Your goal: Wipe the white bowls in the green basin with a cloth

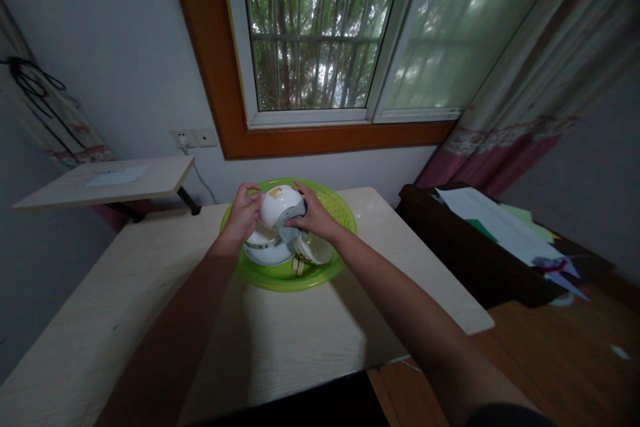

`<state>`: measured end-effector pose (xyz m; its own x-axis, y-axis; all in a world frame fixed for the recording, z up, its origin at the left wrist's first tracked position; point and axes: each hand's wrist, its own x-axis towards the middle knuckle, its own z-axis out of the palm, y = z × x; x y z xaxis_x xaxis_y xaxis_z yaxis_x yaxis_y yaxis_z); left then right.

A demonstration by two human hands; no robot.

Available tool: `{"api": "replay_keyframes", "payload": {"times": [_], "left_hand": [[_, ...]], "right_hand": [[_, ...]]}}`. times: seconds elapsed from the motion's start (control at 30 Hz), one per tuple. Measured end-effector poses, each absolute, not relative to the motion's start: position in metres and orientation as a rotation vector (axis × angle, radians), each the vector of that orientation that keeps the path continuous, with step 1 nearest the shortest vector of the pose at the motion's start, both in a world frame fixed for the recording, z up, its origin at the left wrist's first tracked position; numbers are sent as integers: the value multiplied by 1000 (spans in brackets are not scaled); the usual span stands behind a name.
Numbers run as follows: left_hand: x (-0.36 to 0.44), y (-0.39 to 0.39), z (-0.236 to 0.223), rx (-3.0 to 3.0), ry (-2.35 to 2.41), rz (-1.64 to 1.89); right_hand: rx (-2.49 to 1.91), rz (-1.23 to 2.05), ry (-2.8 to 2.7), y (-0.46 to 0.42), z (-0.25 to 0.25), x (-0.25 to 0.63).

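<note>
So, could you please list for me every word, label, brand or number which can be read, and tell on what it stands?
No text can be read.
Paper on the raised shelf: faint marks, too blurred.
White bowl: a tan patch, no letters legible.
Large white sheet at the right: nothing legible.

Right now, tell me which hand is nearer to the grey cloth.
Right. The right hand presses the grey cloth against the white bowl; the left hand holds the bowl's opposite side.
</note>
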<state>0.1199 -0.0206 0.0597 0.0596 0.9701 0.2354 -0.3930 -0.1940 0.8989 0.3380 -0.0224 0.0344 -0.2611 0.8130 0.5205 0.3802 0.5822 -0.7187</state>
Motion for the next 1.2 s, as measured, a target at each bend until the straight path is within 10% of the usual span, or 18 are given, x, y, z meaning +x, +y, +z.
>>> {"api": "replay_keyframes", "payload": {"times": [1.2], "left_hand": [[121, -22, 62, 1104, 776, 1483]], "right_hand": [[-869, 680, -1855, -21, 31, 341]]}}
